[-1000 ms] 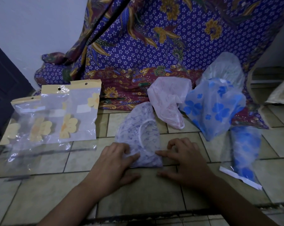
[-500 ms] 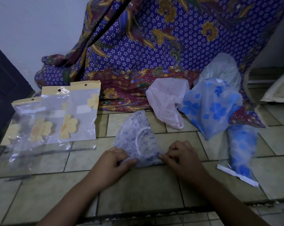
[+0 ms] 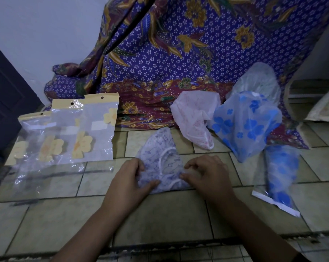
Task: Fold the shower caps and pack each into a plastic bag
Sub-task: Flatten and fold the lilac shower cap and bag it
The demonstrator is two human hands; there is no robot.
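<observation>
A white shower cap with a blue-violet pattern (image 3: 160,157) lies folded on the tiled floor in front of me. My left hand (image 3: 127,183) pinches its near left edge and my right hand (image 3: 207,174) pinches its near right edge. Behind it lie a pale pink cap (image 3: 194,118), a blue-flowered cap (image 3: 243,127) and a clear whitish cap (image 3: 258,82). At the right, a blue-flowered cap sits packed in a clear plastic bag (image 3: 281,173). At the left lie several empty clear bags with yellow flower headers (image 3: 69,137).
A purple batik cloth (image 3: 178,53) hangs behind the caps and spreads onto the floor. A dark door (image 3: 6,95) stands at the far left. A step edge (image 3: 178,242) runs along the tiles near me.
Both hands went from pressing flat on the patterned cap to pinching its near edge, bunching it slightly toward the middle.
</observation>
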